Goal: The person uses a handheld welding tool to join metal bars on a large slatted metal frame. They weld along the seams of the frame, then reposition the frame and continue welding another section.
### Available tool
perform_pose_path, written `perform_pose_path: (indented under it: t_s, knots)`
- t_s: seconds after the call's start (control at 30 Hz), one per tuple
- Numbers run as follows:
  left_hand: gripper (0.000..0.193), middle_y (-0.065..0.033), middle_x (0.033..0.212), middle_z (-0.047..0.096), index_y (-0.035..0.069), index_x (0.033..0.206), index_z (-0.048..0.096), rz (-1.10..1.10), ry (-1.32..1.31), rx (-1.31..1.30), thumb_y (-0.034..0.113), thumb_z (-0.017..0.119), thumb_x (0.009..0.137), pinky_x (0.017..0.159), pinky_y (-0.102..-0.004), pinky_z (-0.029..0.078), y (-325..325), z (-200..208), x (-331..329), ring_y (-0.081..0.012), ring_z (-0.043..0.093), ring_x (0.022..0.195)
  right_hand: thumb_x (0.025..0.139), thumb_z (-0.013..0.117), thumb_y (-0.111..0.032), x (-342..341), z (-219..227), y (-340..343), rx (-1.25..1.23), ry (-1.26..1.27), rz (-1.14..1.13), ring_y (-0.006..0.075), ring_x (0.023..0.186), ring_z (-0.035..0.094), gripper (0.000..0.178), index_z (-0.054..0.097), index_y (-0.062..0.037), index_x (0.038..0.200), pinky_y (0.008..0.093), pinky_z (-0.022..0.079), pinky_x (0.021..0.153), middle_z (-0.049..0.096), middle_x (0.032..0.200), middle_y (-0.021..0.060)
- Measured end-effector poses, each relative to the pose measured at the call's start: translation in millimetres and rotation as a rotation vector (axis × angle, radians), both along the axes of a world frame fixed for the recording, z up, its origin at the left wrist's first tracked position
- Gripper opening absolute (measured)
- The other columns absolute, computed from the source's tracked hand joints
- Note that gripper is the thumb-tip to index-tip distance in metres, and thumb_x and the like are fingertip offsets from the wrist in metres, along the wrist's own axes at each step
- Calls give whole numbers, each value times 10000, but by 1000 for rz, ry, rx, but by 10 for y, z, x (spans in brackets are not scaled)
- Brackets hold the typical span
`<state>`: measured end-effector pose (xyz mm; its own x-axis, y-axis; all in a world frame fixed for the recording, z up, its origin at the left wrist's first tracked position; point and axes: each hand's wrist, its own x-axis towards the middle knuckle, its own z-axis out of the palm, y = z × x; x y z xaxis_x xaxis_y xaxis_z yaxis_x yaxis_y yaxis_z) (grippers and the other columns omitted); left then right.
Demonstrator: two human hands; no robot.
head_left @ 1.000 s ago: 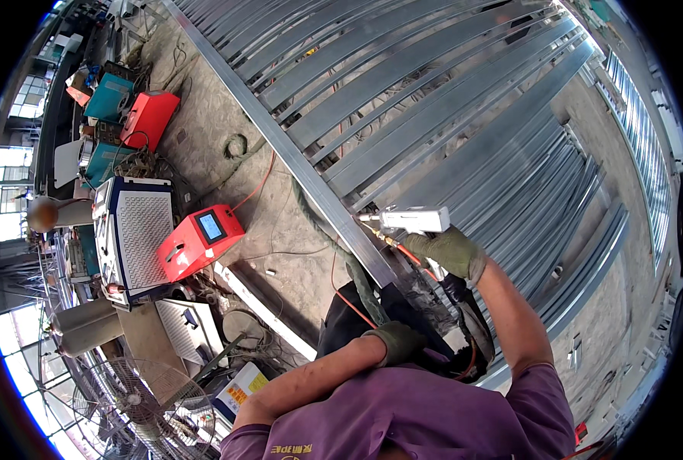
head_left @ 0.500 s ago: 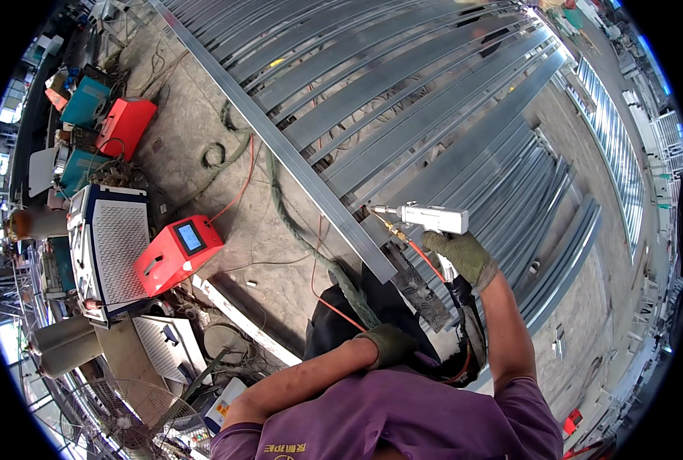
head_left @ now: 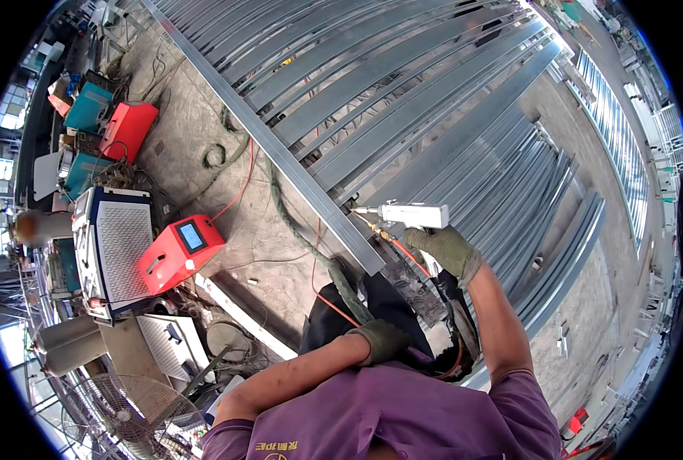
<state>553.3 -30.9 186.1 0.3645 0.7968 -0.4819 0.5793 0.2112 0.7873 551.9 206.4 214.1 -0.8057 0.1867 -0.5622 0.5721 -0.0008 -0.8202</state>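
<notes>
A dusty grey concrete floor point(head_left: 203, 123) carries everything. Long galvanised steel bars point(head_left: 403, 84) lie side by side on it, filling the upper middle and right of the frame. A red box-shaped machine with a small screen point(head_left: 179, 253) stands at centre left, beside a white cabinet with a perforated front point(head_left: 115, 249). A coiled dark hose point(head_left: 216, 156) and a thin red cable point(head_left: 242, 192) lie on the bare floor in the upper left. Teal and red cases point(head_left: 108, 115) sit at far upper left.

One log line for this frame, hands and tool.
right hand: gloved, grips white welding gun | nozzle at metal beam | left hand: gloved, against dark trousers | red box on floor
</notes>
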Motion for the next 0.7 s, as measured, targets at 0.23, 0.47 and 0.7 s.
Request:
perform_pose_path:
  t_s: [0.23,0.47,0.7]
  knots:
    - [246,-191,1080,745,93,1115,722,3,-10,-64,215,606,936,902,-486,557,233,-19,97,-397,716,1037,1004,715,-285,6,-270,134,-73,76,91,168,1119,636,489,614,-57,1425,315,522,982,718,1265,81]
    - [246,-197,1098,746,92,1094,744,14,-7,-74,198,615,914,913,-487,560,346,-125,196,-394,717,1058,1002,722,-284,27,-446,258,-170,150,108,154,1039,650,486,616,-59,1420,302,548,907,728,1199,76]
    - [256,-200,1091,742,88,1114,733,8,-16,-97,201,620,914,908,-487,558,406,-150,202,-401,713,1050,1001,728,-261,-10,-466,279,-244,74,102,149,1106,636,488,607,-63,1430,301,527,976,720,1214,65]
